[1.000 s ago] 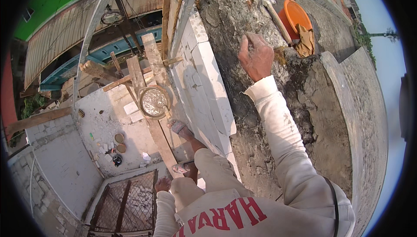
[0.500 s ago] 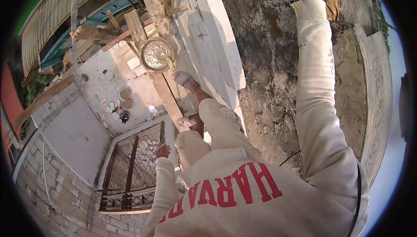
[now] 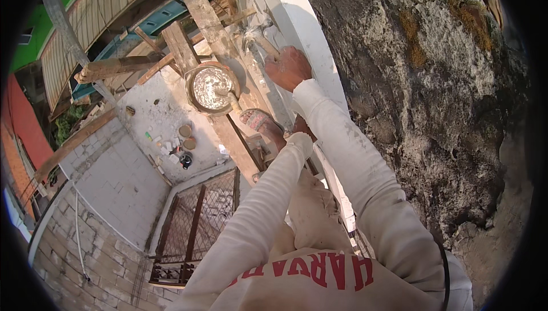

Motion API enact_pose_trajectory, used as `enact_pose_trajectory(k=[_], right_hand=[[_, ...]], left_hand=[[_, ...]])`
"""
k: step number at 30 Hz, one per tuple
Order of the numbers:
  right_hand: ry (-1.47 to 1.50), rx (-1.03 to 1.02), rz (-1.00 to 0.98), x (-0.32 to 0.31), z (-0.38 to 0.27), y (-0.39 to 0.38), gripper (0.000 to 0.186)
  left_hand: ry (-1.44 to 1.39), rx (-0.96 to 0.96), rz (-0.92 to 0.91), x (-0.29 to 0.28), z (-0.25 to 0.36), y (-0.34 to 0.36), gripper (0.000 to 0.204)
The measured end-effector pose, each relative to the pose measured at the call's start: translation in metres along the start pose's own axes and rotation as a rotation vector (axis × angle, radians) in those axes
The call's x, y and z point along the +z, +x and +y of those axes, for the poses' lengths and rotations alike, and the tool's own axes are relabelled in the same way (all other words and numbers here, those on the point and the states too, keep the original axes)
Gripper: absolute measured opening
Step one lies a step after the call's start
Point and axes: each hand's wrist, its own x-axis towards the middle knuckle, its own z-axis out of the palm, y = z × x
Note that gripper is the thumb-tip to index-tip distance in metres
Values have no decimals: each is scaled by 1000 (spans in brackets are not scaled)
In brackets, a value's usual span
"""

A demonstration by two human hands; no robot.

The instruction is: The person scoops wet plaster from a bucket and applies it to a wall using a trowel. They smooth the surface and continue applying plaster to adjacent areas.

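My right hand [image 3: 289,68] is closed around the handle of a short tool [image 3: 266,44] with a pale wooden-looking handle and a grey-white, hammer-like head, held beside the white block wall [image 3: 311,31]. What kind of head it is cannot be made out clearly. My left hand [image 3: 304,128] shows only as a small part beyond its sleeve cuff, below the right wrist; its fingers are hidden. A round bucket [image 3: 190,95] of wet grey mortar stands on the planks, and a wooden-handled tool [image 3: 234,104] leans in it. My sandalled foot [image 3: 260,120] is beside that handle.
I stand on narrow wooden planks [image 3: 242,148] high above a littered floor [image 3: 165,131]. A rough, dark masonry surface [image 3: 411,100] rises on the right. Timber poles [image 3: 117,68] cross at the left. Below lies a metal grille [image 3: 194,219] by a block wall [image 3: 114,185].
My right hand has left the orange object at the upper right and now grips the tool by the white wall. My left arm has swung up and across to the right.
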Motion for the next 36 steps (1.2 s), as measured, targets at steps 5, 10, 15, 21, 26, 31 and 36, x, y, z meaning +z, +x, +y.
enact_pose_trajectory(k=[5, 10, 15, 21, 26, 31, 36], right_hand=[[-22, -23, -38, 9, 27, 35, 48], [-37, 105, -40, -4, 20, 38, 42], [-47, 125, 13, -33, 32, 25, 39], [467, 36, 139, -89, 59, -118, 35], [567, 438, 219, -102, 114, -294, 27], [148, 431, -123, -33, 175, -344, 28], [-23, 437, -159, 38, 216, -311, 35]], left_hand=[[485, -87, 283, 49, -15, 24, 68], [456, -119, 213, 54, -17, 25, 68], [527, -91, 178, 60, -12, 26, 74], [890, 135, 256, 70, 22, 39, 84], [1013, 105, 211, 91, 53, 51, 93], [1187, 148, 233, 80, 51, 74, 104], [1217, 152, 176, 78, 53, 75, 112]])
